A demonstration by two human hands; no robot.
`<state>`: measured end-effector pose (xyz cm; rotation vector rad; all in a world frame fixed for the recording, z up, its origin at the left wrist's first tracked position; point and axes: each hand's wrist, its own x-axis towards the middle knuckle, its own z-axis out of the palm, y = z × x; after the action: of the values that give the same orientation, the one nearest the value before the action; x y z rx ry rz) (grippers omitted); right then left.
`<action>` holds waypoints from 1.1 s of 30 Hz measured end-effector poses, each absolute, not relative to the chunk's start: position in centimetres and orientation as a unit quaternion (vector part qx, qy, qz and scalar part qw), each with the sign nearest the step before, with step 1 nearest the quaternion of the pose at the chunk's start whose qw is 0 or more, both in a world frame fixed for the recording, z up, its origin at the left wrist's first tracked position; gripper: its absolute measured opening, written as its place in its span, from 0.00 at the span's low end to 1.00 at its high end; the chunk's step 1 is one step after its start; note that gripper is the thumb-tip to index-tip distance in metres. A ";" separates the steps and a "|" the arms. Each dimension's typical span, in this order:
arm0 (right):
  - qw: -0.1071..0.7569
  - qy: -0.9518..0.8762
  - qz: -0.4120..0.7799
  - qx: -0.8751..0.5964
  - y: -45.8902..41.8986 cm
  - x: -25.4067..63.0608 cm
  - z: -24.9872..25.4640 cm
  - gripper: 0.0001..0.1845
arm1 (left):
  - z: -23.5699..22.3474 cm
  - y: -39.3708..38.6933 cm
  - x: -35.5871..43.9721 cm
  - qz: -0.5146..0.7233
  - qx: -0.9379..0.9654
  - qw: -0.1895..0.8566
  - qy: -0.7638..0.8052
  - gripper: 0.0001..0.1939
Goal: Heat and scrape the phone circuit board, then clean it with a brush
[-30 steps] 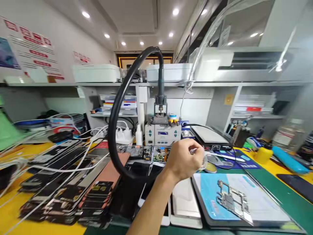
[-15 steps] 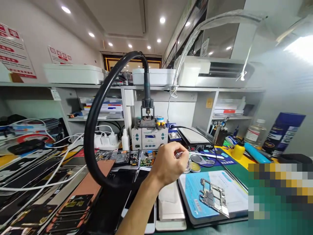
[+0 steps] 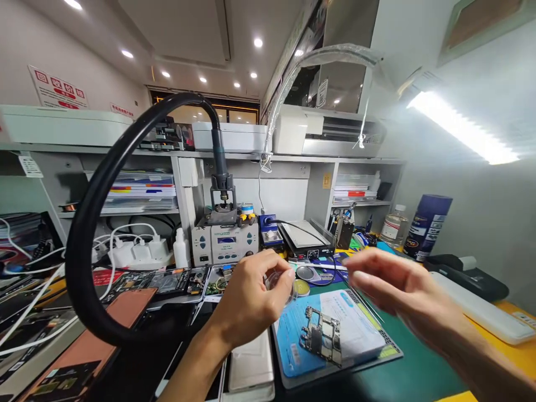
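My left hand [image 3: 255,290] is closed, thumb against fingers, around a clear round dish or lid [image 3: 277,283], most of which the hand hides. Just right of it stand an open tin of yellowish paste [image 3: 301,287] and a round grey lid [image 3: 307,273]. My right hand [image 3: 389,279] is raised over the green mat, slightly blurred, fingers stretched and apart from the thumb, holding nothing. Between and below both hands, a phone circuit board [image 3: 322,336] lies on a blue and white packet [image 3: 291,354].
A thick black hose [image 3: 84,240] loops at the left from the hot air station [image 3: 226,243]. Phones and phone parts [image 3: 138,293] crowd the left side. Behind my right hand stand a clear bottle [image 3: 393,228] and a blue spray can [image 3: 427,226]. Tweezers [image 3: 366,301] lie beside the packet.
My right hand has come into view from the right. The head view has turned right, so things sit further left. My left hand still grips the clear round piece.
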<state>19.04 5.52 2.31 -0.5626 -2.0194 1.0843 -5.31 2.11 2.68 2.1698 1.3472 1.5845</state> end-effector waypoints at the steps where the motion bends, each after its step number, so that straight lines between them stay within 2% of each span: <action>1: 0.407 -0.773 0.417 -0.250 6.3 19.1 3.0 0.13 | 2.7 2.1 -5.2 0.524 0.722 0.065 0.447 0.10; 3: 0.413 -0.760 0.425 -0.267 7.6 18.3 3.7 0.16 | 2.5 2.2 -5.1 0.518 0.728 0.063 0.445 0.09; 6: 0.424 -0.739 0.469 -0.233 8.7 16.5 3.9 0.08 | 2.4 2.3 -5.0 0.503 0.735 0.067 0.450 0.09; 10: 0.447 -0.673 0.552 -0.208 8.8 17.4 3.8 0.09 | 2.4 2.2 -5.3 0.489 0.735 0.079 0.463 0.10; 14: 0.476 -0.624 0.600 -0.154 8.7 22.0 2.8 0.16 | 2.6 1.9 -5.5 0.483 0.732 0.094 0.471 0.10; 17: 0.488 -0.618 0.608 -0.107 9.3 25.1 1.2 0.30 | 2.7 1.6 -5.4 0.481 0.732 0.103 0.472 0.10; 19: 0.543 -0.613 0.570 -0.068 10.1 26.4 0.2 0.42 | 2.8 1.5 -5.3 0.479 0.733 0.111 0.471 0.10; 21: 0.570 -0.631 0.517 -0.100 11.0 26.9 -0.4 0.44 | 2.9 1.5 -5.2 0.477 0.733 0.116 0.470 0.10; 23: 0.565 -0.657 0.476 -0.147 12.1 26.8 -0.7 0.40 | 3.0 1.4 -5.1 0.474 0.735 0.116 0.470 0.10; 25: 0.556 -0.678 0.448 -0.172 12.8 26.5 -0.5 0.23 | 3.1 1.3 -5.1 0.470 0.738 0.115 0.471 0.10; 27: 0.552 -0.714 0.372 -0.218 13.0 26.0 0.1 0.07 | 3.1 1.2 -5.2 0.463 0.741 0.114 0.472 0.10; 30: 0.521 -0.773 0.115 -0.342 12.2 25.2 1.6 0.03 | 3.1 1.0 -5.1 0.454 0.746 0.115 0.473 0.10; 31: 0.503 -0.783 0.086 -0.356 11.6 24.8 2.2 0.02 | 3.1 1.0 -5.1 0.451 0.747 0.115 0.474 0.10; 33: 0.485 -0.798 0.099 -0.343 10.4 23.8 3.4 0.07 | 3.1 0.9 -5.0 0.448 0.749 0.113 0.475 0.10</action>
<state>23.79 10.45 3.43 -0.8345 -1.9430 0.2406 -5.02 0.93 3.07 2.1971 1.3934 1.3141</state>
